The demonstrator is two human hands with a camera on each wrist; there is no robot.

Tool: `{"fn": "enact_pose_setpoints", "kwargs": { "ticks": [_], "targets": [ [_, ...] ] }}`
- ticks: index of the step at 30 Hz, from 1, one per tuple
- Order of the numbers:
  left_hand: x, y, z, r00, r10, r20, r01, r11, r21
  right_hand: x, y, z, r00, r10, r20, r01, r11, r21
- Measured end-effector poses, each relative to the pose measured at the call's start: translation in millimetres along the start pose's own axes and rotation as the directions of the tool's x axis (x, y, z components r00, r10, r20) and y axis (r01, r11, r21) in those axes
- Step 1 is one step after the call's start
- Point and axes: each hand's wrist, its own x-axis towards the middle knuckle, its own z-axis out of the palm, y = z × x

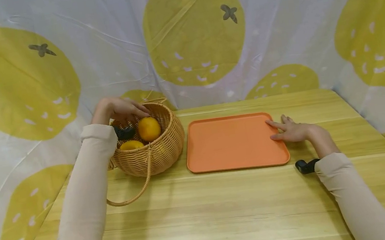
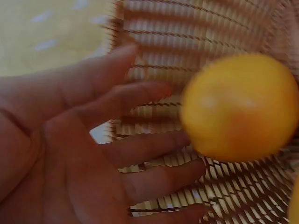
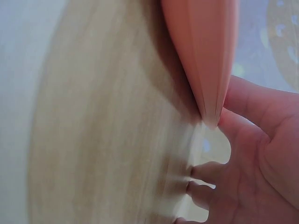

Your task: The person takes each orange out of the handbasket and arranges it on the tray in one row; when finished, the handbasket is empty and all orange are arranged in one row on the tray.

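The left hand (image 1: 118, 108) hovers over the rim of the woven wicker basket (image 1: 159, 148) near the table's (image 1: 226, 212) left edge, fingers spread and relaxed, gripping nothing. Just beside its fingertips sits a round, smooth orange (image 1: 149, 129), blurred in the wrist view. A 2nd yellow fruit (image 1: 131, 145) lies half hidden below. The right hand (image 1: 294, 131) rests flat, fingers straight, touching the right edge of the smooth orange tray (image 1: 232, 143).
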Motion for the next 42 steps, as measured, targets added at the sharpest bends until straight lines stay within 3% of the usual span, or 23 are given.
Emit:
{"fn": "enact_pose_setpoints", "kwargs": {
  "ticks": [3,8,12,16,23,26,31,38,42],
  "targets": [
    [7.8,-4.9,2.9,0.999,-0.044,0.011,0.044,0.999,0.014,0.7,0.0,-0.2,1.000,-0.004,0.000,0.004,1.000,0.003],
    [20.6,-14.3,14.0,0.998,-0.056,0.018,0.057,0.997,-0.055,2.3,-1.3,-0.8,1.000,-0.004,0.006,0.004,1.000,0.002],
    [27.6,-14.9,18.1,0.996,-0.033,0.084,0.047,0.984,-0.172,2.4,-2.9,-2.1,1.000,0.001,0.001,-0.001,1.000,0.000],
    [32.6,-13.6,18.1,0.992,0.014,0.122,0.006,0.987,-0.160,0.6,-2.5,-3.1,1.000,0.016,0.000,-0.016,1.000,-0.005],
    [36.0,-23.2,16.5,0.996,0.087,-0.004,-0.087,0.996,-0.030,3.1,-0.2,0.1,1.000,0.017,-0.002,-0.017,1.000,0.002],
    [36.6,-25.6,16.2,0.995,0.094,-0.040,-0.094,0.995,0.020,3.3,-0.8,1.6,1.000,0.018,0.001,-0.018,1.000,0.005],
    [34.6,-21.1,19.0,0.997,0.053,-0.064,-0.053,0.999,0.002,1.6,-1.4,0.7,1.000,0.019,-0.001,-0.019,1.000,0.007],
    [43.2,-22.2,18.7,0.995,0.052,0.082,-0.052,0.999,-0.001,2.5,-0.2,1.0,1.000,0.021,-0.004,-0.021,1.000,0.006],
    [45.3,-21.3,17.9,0.993,0.045,0.111,-0.043,0.999,-0.024,1.5,-0.3,1.0,1.000,0.023,-0.004,-0.023,1.000,0.007]
  ]
}}
